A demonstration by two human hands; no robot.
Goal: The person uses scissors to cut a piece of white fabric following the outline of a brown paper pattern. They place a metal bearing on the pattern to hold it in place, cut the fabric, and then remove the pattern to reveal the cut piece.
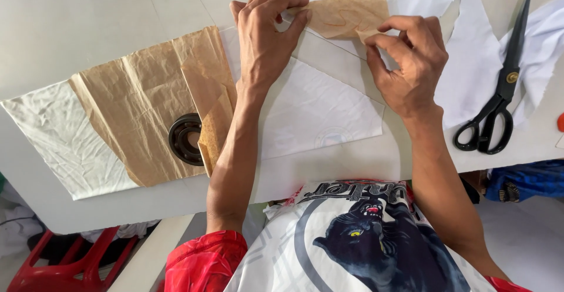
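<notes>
A creased brown paper pattern (141,104) lies on white fabric (317,107) spread over a pale table (70,10). Part of the paper is folded back, and its far end (346,13) sits between my hands. My left hand (267,30) pinches the left side of that paper end with thumb and fingers. My right hand (411,54) pinches its right corner against the fabric. Both forearms reach out from my body over the table's front edge.
A round black metal weight (185,139) rests on the brown paper near the fold. Black scissors (499,86) lie shut at the right on more white cloth (476,63). A red plastic stool (64,265) stands under the table at lower left, blue cloth (526,180) at right.
</notes>
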